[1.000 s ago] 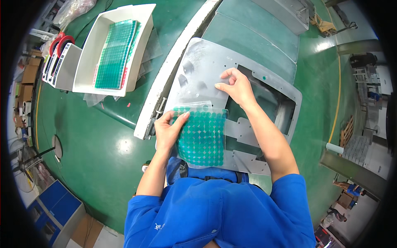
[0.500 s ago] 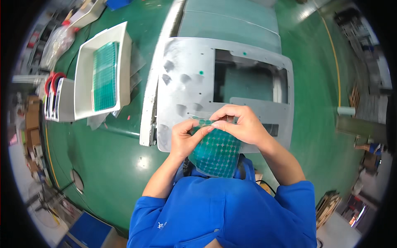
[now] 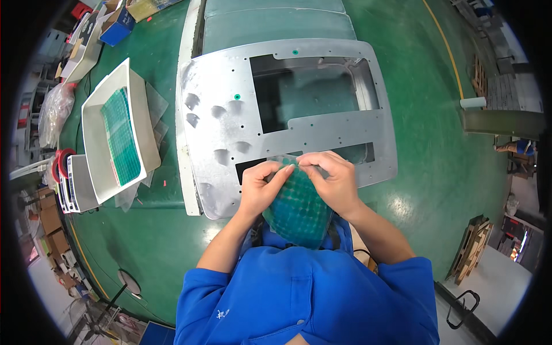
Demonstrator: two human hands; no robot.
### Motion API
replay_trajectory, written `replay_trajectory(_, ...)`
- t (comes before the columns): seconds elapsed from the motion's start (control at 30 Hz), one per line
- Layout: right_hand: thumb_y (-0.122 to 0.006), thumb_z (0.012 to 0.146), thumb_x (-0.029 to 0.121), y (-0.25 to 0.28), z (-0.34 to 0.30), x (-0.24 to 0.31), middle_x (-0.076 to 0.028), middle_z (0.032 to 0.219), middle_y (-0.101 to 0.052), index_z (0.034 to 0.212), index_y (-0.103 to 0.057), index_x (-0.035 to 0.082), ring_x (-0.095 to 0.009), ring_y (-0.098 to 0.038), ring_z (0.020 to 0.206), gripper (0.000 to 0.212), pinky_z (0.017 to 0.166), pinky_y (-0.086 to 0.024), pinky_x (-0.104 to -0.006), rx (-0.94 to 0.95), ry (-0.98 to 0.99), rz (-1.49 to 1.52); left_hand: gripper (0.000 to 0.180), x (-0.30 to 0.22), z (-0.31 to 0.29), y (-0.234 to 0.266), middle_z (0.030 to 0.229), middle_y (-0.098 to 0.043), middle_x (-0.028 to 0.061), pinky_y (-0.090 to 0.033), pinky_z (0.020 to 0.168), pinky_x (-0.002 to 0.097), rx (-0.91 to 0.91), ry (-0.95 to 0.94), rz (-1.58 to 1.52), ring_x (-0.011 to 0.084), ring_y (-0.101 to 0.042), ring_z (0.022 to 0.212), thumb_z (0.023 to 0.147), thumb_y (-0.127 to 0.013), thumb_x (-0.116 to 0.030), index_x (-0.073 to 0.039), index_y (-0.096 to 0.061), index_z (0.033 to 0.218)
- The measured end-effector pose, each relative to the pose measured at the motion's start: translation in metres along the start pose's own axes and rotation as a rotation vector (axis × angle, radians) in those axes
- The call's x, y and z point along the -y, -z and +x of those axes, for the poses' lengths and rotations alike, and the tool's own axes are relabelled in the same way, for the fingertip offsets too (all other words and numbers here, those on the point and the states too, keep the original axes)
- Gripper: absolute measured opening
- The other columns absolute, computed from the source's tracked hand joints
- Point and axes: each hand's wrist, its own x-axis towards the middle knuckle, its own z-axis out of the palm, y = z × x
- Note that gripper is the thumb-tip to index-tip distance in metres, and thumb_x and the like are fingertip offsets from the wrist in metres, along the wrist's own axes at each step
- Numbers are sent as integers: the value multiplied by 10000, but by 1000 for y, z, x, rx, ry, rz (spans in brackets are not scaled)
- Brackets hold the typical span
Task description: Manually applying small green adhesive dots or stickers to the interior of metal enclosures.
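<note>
I hold a clear sheet of green round stickers in front of my chest. My left hand pinches its upper edge between thumb and fingers. Close beside it, my right hand pinches at the same edge, the two sets of fingertips almost touching. Whether a single sticker is between them is too small to tell. Just beyond the hands lies a grey metal panel with cut-out openings and small holes. Two green dots show on it, one by the far edge and another toward the left.
At left, a white bin holds a stack of green sticker sheets. Next to it stand white file holders with red rings on top. The panel rests on a greenish table. Flat boards lean at the right.
My view has turned, so the panel and bin appear further left. My fingertips have come closer together at the sheet's upper edge, and the sheet is still in both hands.
</note>
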Motion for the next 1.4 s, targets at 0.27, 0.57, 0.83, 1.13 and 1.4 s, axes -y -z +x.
replay_trajectory(0.27,-563,733,59,19,59,-59,-48,732,-505,744,-575,19,-122,-456,581,43,570,-388,-246,42,-194,-154,137,-1,-6,7,607,-551,-35,-326,462,157,-173,116,-148,9,-443,538,773,-625,-133,-3,-623,729)
replay_trajectory(0.57,-536,738,123,19,69,-53,-54,791,-519,753,-588,65,-189,-527,724,80,657,-412,-308,143,-278,-333,126,9,-16,14,618,-551,-34,-326,482,150,-221,188,-225,11,-439,549,762,-637,-127,-6,-623,730)
replay_trajectory(0.83,-561,723,99,22,69,-59,-46,740,-495,750,-590,37,-152,-482,647,74,614,-399,-273,149,-253,-229,127,5,-15,16,616,-546,-34,-319,481,150,-243,206,-212,13,-431,544,758,-641,-127,-6,-622,722)
replay_trajectory(1.13,-547,728,146,20,71,-53,-38,774,-509,749,-601,80,-181,-522,715,88,660,-411,-300,165,-280,-361,143,3,-15,15,590,-526,-43,-296,466,150,-256,209,-211,7,-410,528,760,-640,-139,-8,-618,705)
replay_trajectory(1.4,-549,732,152,18,71,-55,-28,789,-509,750,-603,91,-178,-522,727,84,665,-409,-304,160,-301,-370,150,4,-15,15,595,-532,-41,-297,467,153,-257,207,-173,9,-412,532,761,-640,-145,-5,-619,711)
